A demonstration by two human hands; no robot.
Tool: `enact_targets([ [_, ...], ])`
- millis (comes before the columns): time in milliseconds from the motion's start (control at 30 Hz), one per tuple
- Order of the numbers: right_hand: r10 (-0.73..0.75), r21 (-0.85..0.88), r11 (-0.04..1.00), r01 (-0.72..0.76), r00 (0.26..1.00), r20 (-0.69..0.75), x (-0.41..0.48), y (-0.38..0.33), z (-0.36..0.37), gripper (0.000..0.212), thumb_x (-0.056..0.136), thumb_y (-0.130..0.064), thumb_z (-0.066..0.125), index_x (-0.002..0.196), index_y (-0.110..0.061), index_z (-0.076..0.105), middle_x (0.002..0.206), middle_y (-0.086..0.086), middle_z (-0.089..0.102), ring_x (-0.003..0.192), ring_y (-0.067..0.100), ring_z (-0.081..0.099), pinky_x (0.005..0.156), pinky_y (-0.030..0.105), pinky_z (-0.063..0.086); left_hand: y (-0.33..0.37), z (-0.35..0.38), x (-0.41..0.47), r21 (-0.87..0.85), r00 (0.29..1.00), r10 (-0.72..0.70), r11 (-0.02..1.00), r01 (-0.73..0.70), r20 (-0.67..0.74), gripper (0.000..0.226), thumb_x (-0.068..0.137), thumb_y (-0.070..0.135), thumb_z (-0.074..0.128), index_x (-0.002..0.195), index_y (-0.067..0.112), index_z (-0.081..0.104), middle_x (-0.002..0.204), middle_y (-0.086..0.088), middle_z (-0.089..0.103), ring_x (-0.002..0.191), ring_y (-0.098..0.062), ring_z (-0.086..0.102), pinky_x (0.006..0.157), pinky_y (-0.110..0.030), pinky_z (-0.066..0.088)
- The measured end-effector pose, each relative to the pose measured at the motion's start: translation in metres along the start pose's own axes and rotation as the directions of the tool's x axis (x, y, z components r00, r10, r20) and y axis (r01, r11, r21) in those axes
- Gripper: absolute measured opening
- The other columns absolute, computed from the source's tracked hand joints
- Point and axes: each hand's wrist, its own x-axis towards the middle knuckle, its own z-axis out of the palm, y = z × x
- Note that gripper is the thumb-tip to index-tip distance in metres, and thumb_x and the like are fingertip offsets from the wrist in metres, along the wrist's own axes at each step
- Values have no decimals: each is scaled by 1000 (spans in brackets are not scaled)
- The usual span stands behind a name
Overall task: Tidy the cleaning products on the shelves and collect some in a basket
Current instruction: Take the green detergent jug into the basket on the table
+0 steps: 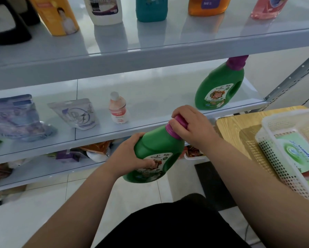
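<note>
- Two grips hold one green bottle (157,145) with a magenta cap (181,120), tilted before the middle shelf (150,97): my left grip (128,154) wraps its body, my right grip (195,126) curls round the cap.
- Its twin (220,86) stands on that shelf.
- White basket (279,158) sits on the wooden desk (236,126) at my right.

The middle shelf (150,97) has open room between the small bottle (118,109) and the upright green jug (220,86).

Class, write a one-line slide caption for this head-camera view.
Left hand grips a green bottle, right hand its purple cap, beside a white basket on a wooden table.
</note>
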Motion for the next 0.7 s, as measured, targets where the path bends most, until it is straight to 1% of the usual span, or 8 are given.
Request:
enact_targets([
  [67, 157, 173, 971, -166, 986, 62, -2, 0, 10, 54, 88, -65, 52, 125, -26, 56, 113, -9, 57, 98, 10, 57, 81, 20, 47, -7, -4, 2, -49, 999, -30, 998, 29, -25, 79, 53, 55, 90, 117, 68, 45, 111, 40, 60, 102, 15, 59, 80, -15, 48],
  [133, 255, 374, 875, -307, 949, 184, -9, 3, 19, 62, 84, -70, 57, 136, -36, 48, 121, -16, 61, 108, 0, 60, 86, 17, 49, -10, -6, 5, -102, 998, -55, 994, 50, -44, 79, 52, 54, 90, 118, 66, 47, 111, 37, 63, 101, 13, 61, 82, -19, 51],
  [233, 280, 451, 787, -421, 895, 348, -17, 18, 27, 61, 78, -72, 69, 131, -56, 45, 117, -32, 65, 110, -13, 62, 80, 8, 52, -7, -8, 15, -161, 997, -42, 986, 32, -59, 77, 52, 53, 90, 115, 67, 48, 110, 35, 66, 100, 12, 64, 74, -9, 52],
  [300, 275, 438, 781, -446, 875, 400, -14, 28, 26, 72, 69, -75, 78, 130, -62, 42, 121, -32, 65, 113, -10, 62, 84, 12, 54, -2, -7, 28, -208, 997, -39, 978, 24, -65, 78, 53, 50, 91, 117, 63, 50, 112, 29, 69, 101, 7, 67, 75, -11, 54],
  [400, 280, 447, 778, -442, 880, 383, 3, 46, 18, 88, 60, -74, 85, 134, -59, 39, 124, -25, 66, 114, -8, 63, 88, 18, 56, 10, -1, 52, -227, 997, -3, 974, -14, -77, 78, 56, 46, 92, 122, 58, 51, 116, 25, 69, 106, 2, 67, 77, -16, 57],
  [533, 272, 500, 765, -405, 908, 320, 33, 73, 2, 80, 62, -55, 92, 127, -60, 45, 119, -18, 68, 108, 1, 68, 85, 23, 61, 24, 12, 88, -230, 993, 14, 972, -40, -115, 82, 60, 40, 93, 126, 57, 49, 119, 23, 67, 109, 0, 66, 83, -23, 59],
  [633, 236, 423, 836, -349, 925, 297, 58, 89, -9, 80, 64, -49, 95, 114, -75, 38, 119, -22, 64, 103, -8, 65, 82, 12, 56, 26, 19, 113, -224, 990, -9, 974, -23, -142, 88, 65, 37, 93, 138, 49, 45, 126, 18, 64, 117, -5, 63, 94, -34, 58],
  [700, 215, 385, 863, -328, 927, 308, 73, 103, -10, 82, 64, -45, 96, 114, -74, 38, 118, -26, 60, 100, -18, 60, 76, 3, 50, 25, 23, 128, -191, 988, -15, 981, -15, -154, 90, 70, 33, 93, 144, 43, 42, 131, 17, 60, 120, -2, 60, 99, -37, 57],
])
